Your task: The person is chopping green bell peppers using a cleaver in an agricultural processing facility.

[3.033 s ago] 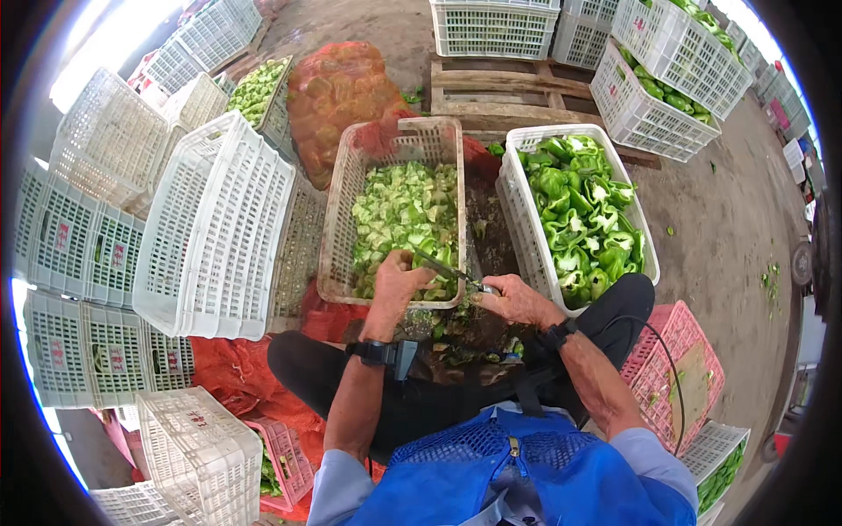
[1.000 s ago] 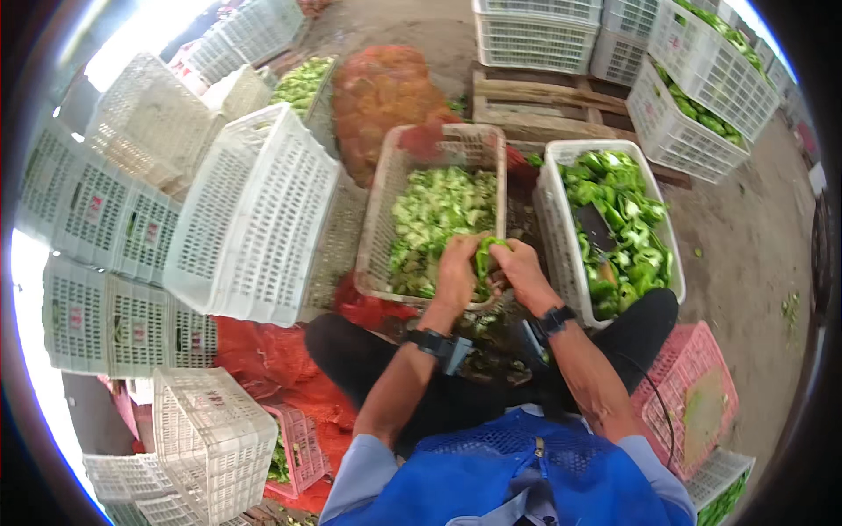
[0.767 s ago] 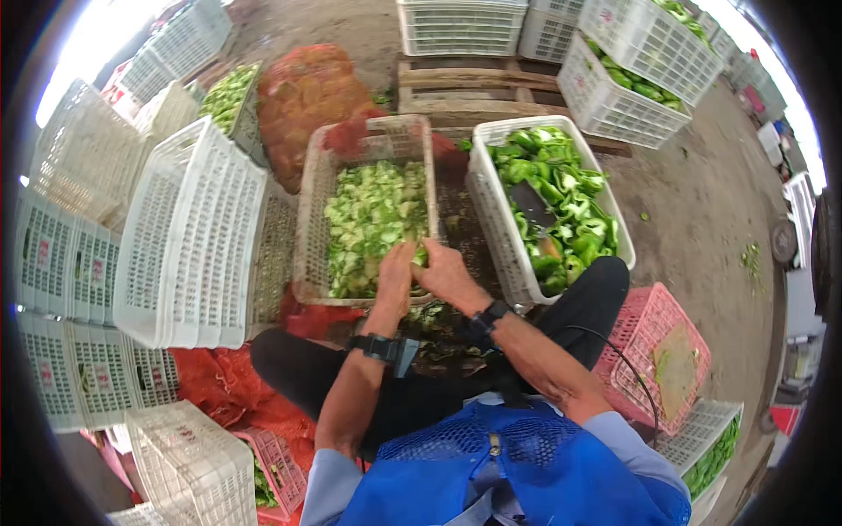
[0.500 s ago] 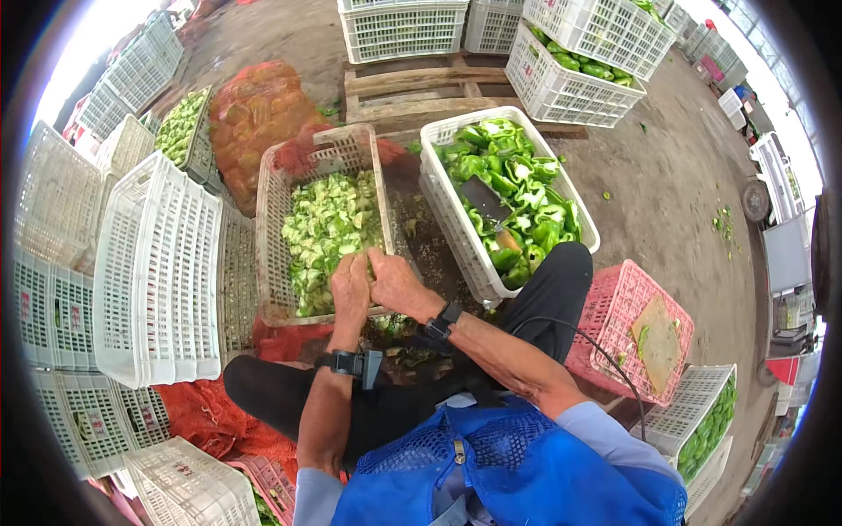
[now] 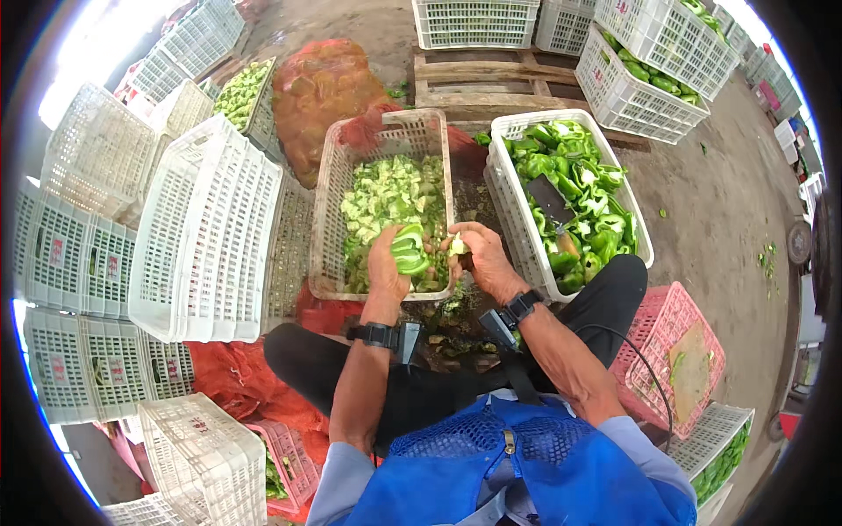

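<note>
My left hand (image 5: 383, 263) is closed around an opened green bell pepper (image 5: 410, 250), its pale ribs facing up. My right hand (image 5: 488, 256) pinches a small pale pepper core (image 5: 457, 245), a little apart from the pepper. Both hands are over the near end of a plastic crate (image 5: 326, 210) holding pale green pepper cores and scraps (image 5: 386, 197). To its right, a white crate (image 5: 645, 230) is full of opened green peppers (image 5: 605, 232). On top of these lies a broad dark blade (image 5: 551, 200) with a wooden handle.
Stacked white crates (image 5: 210, 237) rise close on the left. Behind stand a filled orange mesh sack (image 5: 320, 105) and a wooden pallet (image 5: 478, 74) with crates. A pink crate (image 5: 645, 351) is by my right knee; red netting (image 5: 237, 368) lies at lower left.
My hands, formerly together over the crate of cores, have moved apart. The pepper now shows in my left hand and a core in my right. The whole view has shifted rightward.
</note>
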`<state>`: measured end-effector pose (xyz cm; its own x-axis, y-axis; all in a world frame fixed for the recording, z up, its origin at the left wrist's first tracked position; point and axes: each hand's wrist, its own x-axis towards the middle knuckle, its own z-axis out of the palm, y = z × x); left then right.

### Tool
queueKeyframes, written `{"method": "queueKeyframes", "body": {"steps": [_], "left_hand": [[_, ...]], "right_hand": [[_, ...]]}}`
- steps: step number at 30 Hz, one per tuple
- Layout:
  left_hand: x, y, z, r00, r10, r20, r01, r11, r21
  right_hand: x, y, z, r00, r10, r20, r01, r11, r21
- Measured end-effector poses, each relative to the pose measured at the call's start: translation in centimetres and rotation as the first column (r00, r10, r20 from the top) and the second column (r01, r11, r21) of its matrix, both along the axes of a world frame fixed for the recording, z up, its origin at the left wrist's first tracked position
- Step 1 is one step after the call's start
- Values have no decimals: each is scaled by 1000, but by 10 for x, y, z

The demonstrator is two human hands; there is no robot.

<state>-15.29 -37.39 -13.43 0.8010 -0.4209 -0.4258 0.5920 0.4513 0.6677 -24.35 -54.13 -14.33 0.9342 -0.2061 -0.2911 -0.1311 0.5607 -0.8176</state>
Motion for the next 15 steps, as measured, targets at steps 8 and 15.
{"method": "queueKeyframes", "body": {"steps": [8,15], "left_hand": [[6,22,7,996,41,79,-40,999,-7],[7,7,25,-62,-508,859,-823,513,243]], "right_hand": [[23,-10,-22,1000,-26,17,24,299,-954],[-33,-151,-45,886,-448,119,110,-48,-993]]}}
